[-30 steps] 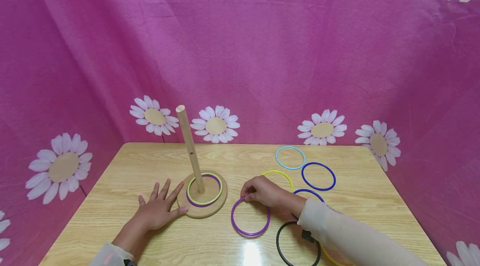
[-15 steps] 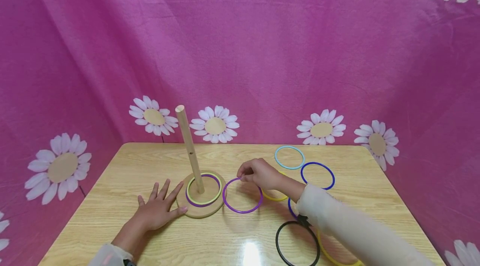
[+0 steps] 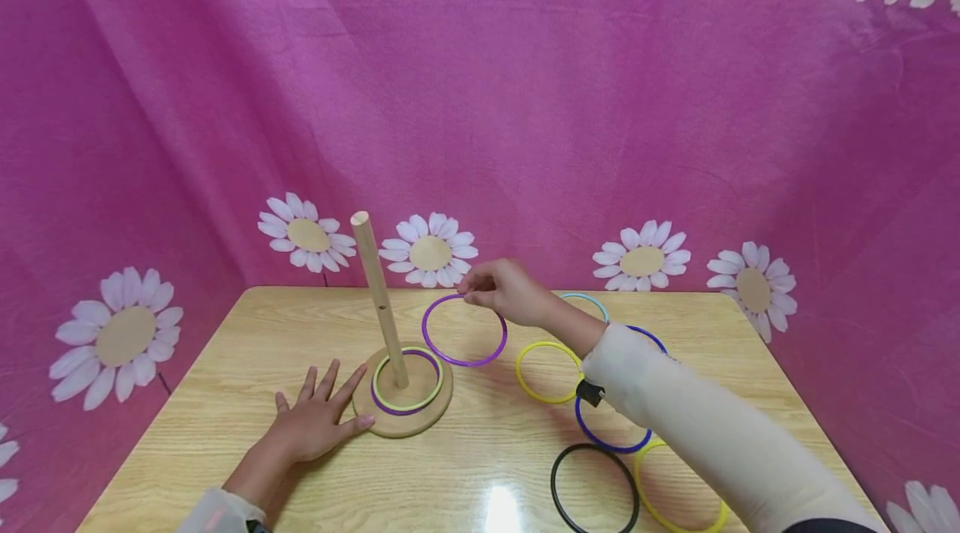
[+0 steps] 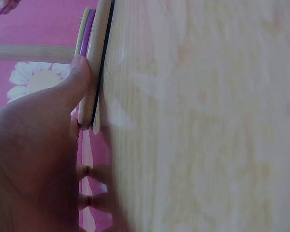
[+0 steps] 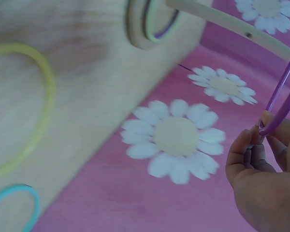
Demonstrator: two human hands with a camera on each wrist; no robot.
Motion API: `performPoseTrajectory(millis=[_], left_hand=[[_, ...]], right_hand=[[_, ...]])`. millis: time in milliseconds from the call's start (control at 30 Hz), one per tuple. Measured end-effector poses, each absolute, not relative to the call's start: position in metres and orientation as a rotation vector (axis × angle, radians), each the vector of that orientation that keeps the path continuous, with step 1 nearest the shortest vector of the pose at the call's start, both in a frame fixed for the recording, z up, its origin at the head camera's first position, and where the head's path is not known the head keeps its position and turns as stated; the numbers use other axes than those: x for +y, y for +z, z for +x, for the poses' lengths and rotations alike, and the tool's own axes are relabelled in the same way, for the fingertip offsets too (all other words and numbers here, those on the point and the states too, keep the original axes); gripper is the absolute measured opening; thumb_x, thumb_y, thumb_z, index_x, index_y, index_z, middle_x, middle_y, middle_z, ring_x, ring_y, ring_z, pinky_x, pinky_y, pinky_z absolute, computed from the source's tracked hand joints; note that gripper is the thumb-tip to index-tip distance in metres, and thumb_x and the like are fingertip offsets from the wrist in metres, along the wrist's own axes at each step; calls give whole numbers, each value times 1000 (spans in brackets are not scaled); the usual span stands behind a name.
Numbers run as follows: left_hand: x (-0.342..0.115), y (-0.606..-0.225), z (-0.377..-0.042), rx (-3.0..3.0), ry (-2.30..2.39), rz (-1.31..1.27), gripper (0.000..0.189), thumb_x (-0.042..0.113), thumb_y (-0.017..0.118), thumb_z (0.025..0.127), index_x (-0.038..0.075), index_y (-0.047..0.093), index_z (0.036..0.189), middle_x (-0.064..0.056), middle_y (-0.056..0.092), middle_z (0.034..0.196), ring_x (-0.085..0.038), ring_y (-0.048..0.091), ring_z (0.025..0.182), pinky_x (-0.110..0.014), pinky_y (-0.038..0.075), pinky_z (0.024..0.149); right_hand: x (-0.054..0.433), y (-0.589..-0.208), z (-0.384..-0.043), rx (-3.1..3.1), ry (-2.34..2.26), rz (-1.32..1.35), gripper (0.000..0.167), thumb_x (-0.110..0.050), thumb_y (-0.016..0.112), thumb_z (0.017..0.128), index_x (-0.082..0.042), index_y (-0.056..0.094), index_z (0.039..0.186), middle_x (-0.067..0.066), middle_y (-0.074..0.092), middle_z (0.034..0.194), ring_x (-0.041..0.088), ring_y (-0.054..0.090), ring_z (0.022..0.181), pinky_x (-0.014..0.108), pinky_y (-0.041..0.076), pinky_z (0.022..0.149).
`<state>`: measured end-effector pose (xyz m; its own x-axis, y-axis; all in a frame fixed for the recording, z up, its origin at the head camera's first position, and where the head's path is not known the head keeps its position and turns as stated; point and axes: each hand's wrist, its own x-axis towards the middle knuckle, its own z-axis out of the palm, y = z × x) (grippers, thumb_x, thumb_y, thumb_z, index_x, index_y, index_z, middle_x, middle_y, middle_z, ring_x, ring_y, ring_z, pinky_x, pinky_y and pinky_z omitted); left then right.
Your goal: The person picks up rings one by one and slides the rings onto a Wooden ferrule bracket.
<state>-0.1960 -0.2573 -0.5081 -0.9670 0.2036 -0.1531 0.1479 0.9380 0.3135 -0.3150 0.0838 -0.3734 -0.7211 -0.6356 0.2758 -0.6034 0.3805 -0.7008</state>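
Note:
A purple ring (image 3: 466, 364) hangs in the air right of a wooden peg (image 3: 382, 308), pinched at its far edge between the thumb and fingers of my right hand (image 3: 510, 293). The right wrist view shows the pinch on the purple ring (image 5: 282, 108) up close. The peg rises from a round wooden base (image 3: 405, 428), where a light green ring (image 3: 409, 408) lies over another purple ring (image 3: 390, 410), both around the peg. My left hand (image 3: 311, 426) is spread flat on the table, its thumb and index finger touching the base; the left wrist view shows its thumb (image 4: 78, 79) against the base edge.
On the right of the wooden table (image 3: 247, 366) lie a yellow ring (image 3: 525, 387), a light blue ring (image 3: 592, 298), two blue rings, a black ring (image 3: 553, 483) and a second yellow ring (image 3: 720, 516). A pink flowered cloth (image 3: 525, 124) hangs behind and beside the table.
My right hand has lifted the purple ring off the table and carried it up, away from me and left toward the peg. My left hand has stayed on the base.

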Motion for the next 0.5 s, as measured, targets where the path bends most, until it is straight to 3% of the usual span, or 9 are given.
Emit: performPoseTrajectory(millis=[133,333,500], left_hand=[[-256,-506,-195,2910,451,269,91,78,46,94,28,22,166,-25,10,170,-58,2,153,-93,0,98],[-256,-507,-195,2910,450,266,91,78,47,94,27,23,166,-25,11,170,-57,2,153,-93,0,98],[-256,-506,-195,2912,458,267,90,76,48,95,27,23,166,-25,11,170,-57,2,153,-93,-1,98]], right_hand=[[77,-351,-318,2572,-1380,-1163,8,6,71,92,6,74,99,16,76,91,18,70,83,24,56,77],[68,-318,-320,2589,-1445,-1154,9,4,71,93,6,74,101,14,75,90,10,67,78,22,55,75],[61,-290,-321,2593,-1508,-1136,10,1,72,94,4,75,103,13,75,90,11,66,77,23,54,74]])
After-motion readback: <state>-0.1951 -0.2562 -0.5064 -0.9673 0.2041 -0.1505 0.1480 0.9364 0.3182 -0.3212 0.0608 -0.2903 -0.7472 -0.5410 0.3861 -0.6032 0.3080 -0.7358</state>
